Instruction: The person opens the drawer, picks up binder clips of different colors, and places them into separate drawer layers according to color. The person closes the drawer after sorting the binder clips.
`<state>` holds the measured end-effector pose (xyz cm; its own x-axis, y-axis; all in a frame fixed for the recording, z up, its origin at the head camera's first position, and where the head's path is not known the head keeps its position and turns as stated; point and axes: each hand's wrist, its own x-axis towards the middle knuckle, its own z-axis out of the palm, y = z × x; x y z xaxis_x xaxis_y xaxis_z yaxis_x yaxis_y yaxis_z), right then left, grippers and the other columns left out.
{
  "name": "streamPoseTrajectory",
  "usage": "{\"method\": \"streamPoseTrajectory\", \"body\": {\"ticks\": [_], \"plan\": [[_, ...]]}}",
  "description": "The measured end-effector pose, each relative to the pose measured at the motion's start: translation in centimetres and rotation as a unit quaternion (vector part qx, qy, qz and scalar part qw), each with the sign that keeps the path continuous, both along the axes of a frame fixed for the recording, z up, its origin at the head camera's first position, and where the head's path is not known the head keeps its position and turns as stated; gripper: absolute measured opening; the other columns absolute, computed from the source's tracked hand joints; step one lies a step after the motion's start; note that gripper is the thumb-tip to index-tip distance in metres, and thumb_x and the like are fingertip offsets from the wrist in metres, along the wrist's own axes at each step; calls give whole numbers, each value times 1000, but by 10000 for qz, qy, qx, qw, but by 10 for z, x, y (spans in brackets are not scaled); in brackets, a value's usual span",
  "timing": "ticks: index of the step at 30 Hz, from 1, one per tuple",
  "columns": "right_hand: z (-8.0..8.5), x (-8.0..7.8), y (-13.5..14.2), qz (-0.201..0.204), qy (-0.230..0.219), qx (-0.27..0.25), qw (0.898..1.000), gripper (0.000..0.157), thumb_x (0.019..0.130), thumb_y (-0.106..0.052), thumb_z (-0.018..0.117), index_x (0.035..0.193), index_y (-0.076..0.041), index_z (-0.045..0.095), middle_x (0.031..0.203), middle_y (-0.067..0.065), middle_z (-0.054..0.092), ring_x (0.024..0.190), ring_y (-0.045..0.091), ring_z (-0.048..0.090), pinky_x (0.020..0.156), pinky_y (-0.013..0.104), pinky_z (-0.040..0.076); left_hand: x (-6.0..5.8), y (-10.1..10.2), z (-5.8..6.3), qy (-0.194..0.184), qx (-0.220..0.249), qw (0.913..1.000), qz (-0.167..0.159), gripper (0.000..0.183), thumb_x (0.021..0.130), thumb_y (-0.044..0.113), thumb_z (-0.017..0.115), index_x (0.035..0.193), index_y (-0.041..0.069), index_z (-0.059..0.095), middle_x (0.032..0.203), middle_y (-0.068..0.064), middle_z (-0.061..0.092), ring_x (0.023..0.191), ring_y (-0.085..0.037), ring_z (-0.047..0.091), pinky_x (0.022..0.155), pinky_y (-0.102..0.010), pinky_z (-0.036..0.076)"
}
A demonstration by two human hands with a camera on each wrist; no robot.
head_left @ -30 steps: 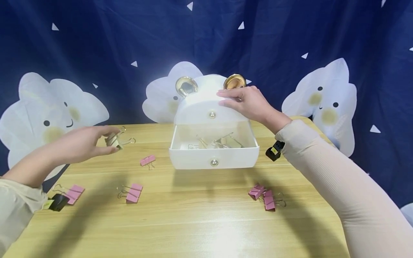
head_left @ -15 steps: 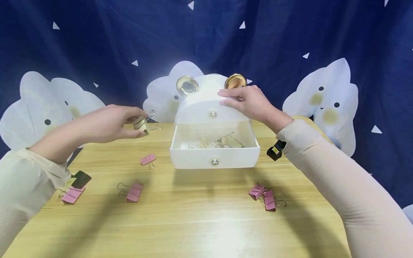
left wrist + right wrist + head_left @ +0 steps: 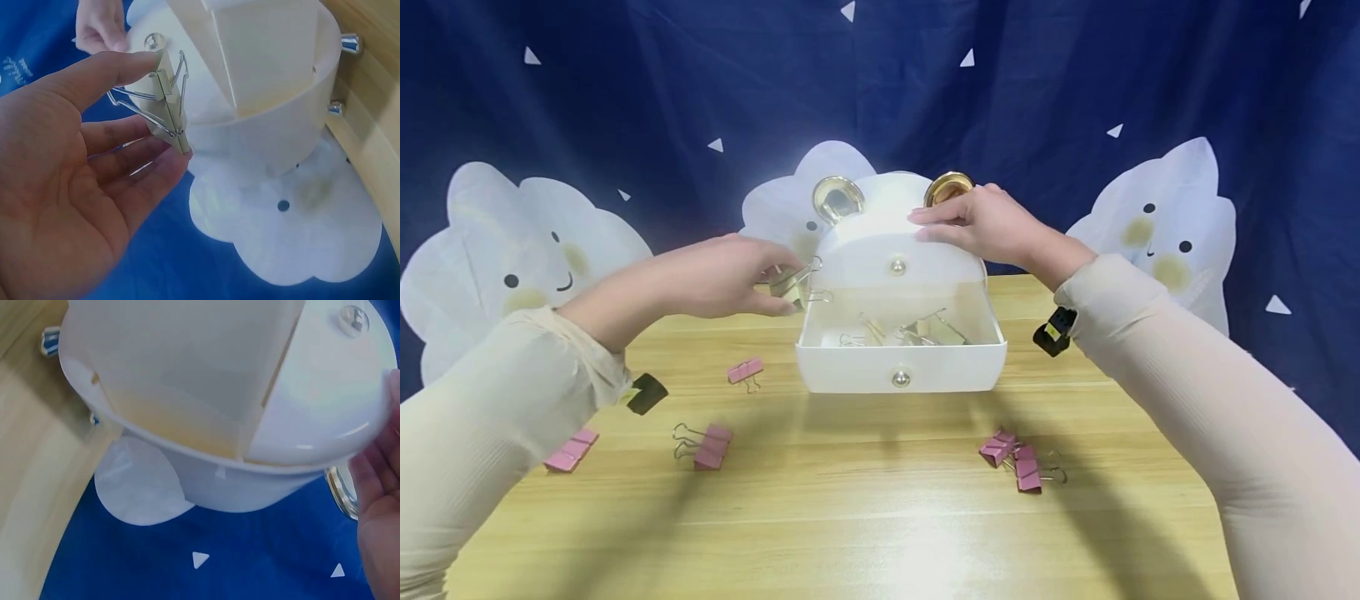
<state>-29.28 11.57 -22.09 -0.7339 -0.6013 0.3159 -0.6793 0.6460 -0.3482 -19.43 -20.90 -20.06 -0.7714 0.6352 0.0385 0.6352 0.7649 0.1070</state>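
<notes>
My left hand (image 3: 722, 277) pinches a pale yellow binder clip (image 3: 164, 106) between thumb and fingertips, its wire handles sticking out. In the head view it hangs just left of a white drawer box (image 3: 857, 250) with two round gold ears. The lower drawer (image 3: 850, 371) is pulled out; a few binder clips (image 3: 917, 330) lie inside, partly hidden by its front wall. On the box's rounded top, by the right ear (image 3: 947, 188), rests my right hand (image 3: 1000, 227), with fairly straight fingers against the shell. The upper drawer, with a round knob (image 3: 897, 267), is closed.
Pink binder clips lie on the wooden table (image 3: 850, 517): one (image 3: 745, 372) left of the drawer, another (image 3: 712, 447) nearer me, and one (image 3: 572, 452) partly behind my left sleeve. Two more touching pink clips (image 3: 1027, 468) lie front right. A blue curtain (image 3: 1037, 83) hangs behind.
My left hand has carried the pale yellow binder clip rightward and up from the table's left side to beside the box. My right hand has stayed on the box top.
</notes>
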Motion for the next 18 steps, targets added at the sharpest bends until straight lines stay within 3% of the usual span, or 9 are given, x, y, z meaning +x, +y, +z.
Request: {"method": "streamPoseTrajectory", "body": {"ticks": [1,6,11,18], "plan": [[2,0,0,-4,-65,67,10000,35,93,-40,66,125,-25,68,124,-3,66,97,16,63,72,29,53,-1,3,-1,-17,-9,10000,-42,24,88,23,72,109,13,64,85,2,61,79,-16,58,74,-37,48],[14,-1,-1,-42,-319,445,9985,36,93,-41,66,125,-23,69,123,-2,67,98,14,64,74,27,55,-6,16,-4,-126,-26,9998,-133,27,89,22,72,112,9,65,91,-2,65,85,-19,62,78,-40,50],[21,-2,-1,-58,-410,693,9967,36,92,-40,67,124,-25,69,121,2,68,96,12,62,75,28,54,-13,29,-9,-228,-242,9992,-216,20,89,23,71,102,9,64,85,-3,63,78,-20,59,73,-39,49],[22,-5,0,-68,-568,659,9962,35,93,-38,67,125,-24,68,122,2,67,98,13,62,75,28,54,-27,45,-18,-413,-555,9975,-118,20,89,25,70,94,8,63,78,-3,60,72,-22,56,70,-38,49]]}}
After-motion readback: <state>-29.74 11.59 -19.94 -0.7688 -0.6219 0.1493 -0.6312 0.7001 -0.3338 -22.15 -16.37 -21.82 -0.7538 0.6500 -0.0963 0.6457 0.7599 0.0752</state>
